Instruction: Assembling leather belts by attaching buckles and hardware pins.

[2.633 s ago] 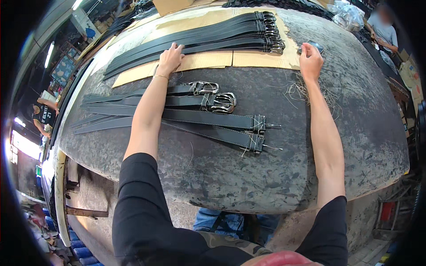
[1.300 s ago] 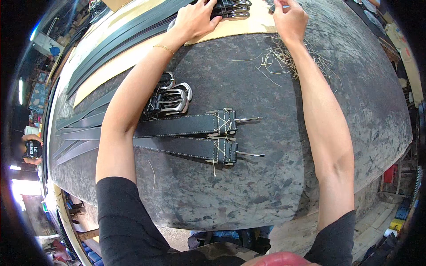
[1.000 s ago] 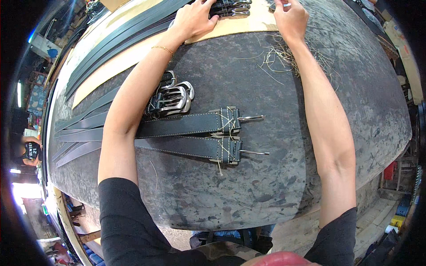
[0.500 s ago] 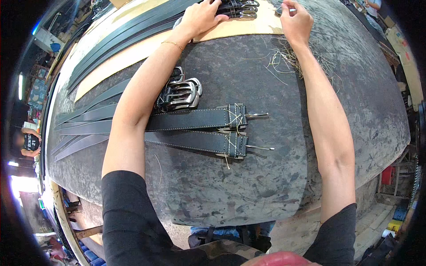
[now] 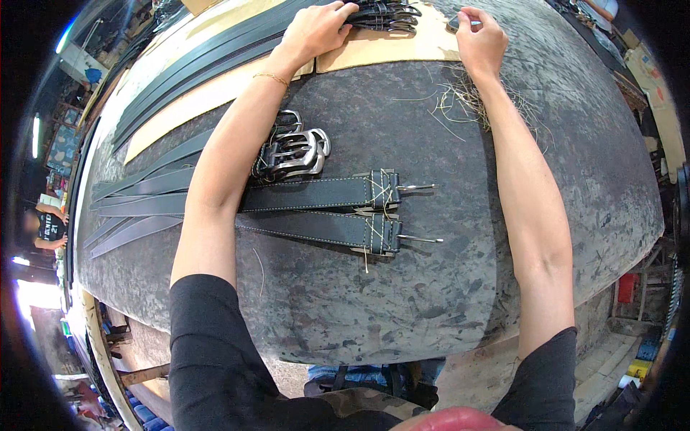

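At the far edge, my left hand point(image 5: 320, 30) rests on a bundle of black leather belts point(image 5: 241, 44), just left of their metal buckles point(image 5: 402, 20). Its thumb stands apart from the bent fingers, and I see no belt gripped. To the right, my right hand point(image 5: 480, 44) is raised with thumb and fingers pinched together. A small greyish thing point(image 5: 453, 24) shows beside its fingertips, too little to name. Nearer to me lie two black stitched belts point(image 5: 309, 194) with metal buckle prongs point(image 5: 419, 187) and loose pale threads. More silver buckles point(image 5: 298, 153) sit beside my left forearm.
Tan cardboard point(image 5: 388, 50) lies under the belt bundle. A tangle of pale cut threads point(image 5: 467, 100) is heaped by my right forearm. The dark, worn table point(image 5: 402, 309) curves toward me. Another person point(image 5: 50, 226) is at the far left; part of one more shows at the upper right.
My left hand has shifted slightly left along the belts, away from the buckles, and its thumb has drawn in. My right hand has barely moved.
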### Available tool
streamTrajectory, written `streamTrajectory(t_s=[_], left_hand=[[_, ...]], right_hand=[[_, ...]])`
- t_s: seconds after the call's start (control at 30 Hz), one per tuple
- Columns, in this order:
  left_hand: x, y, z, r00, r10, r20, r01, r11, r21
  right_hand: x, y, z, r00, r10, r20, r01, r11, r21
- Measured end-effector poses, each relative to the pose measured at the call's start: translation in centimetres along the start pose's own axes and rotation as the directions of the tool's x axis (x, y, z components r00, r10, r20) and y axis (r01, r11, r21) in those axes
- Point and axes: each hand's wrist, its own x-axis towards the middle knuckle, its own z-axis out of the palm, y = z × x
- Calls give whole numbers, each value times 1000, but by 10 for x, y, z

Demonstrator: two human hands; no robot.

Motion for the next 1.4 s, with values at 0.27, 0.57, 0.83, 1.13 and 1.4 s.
streamTrajectory(t_s=[0.27,0.57,0.83,1.13,1.4], left_hand=[[4,-7,-2,999,17,41,-14,997,-71],[-3,3,-7,999,46,-16,-49,942,-331],[-5,11,-7,996,75,-57,-90,933,-348],[2,20,2,995,22,-98,-61,909,-413],[4,20,12,994,-22,-104,-34,863,-504]], right_hand=[[0,1,-1,998,62,1,-62,997,-38],[4,12,-3,992,79,-93,-74,996,56],[4,15,-3,991,119,-65,-119,993,10],[4,15,-3,987,155,-51,-155,988,0],[4,14,-4,985,168,-46,-168,986,-3]])
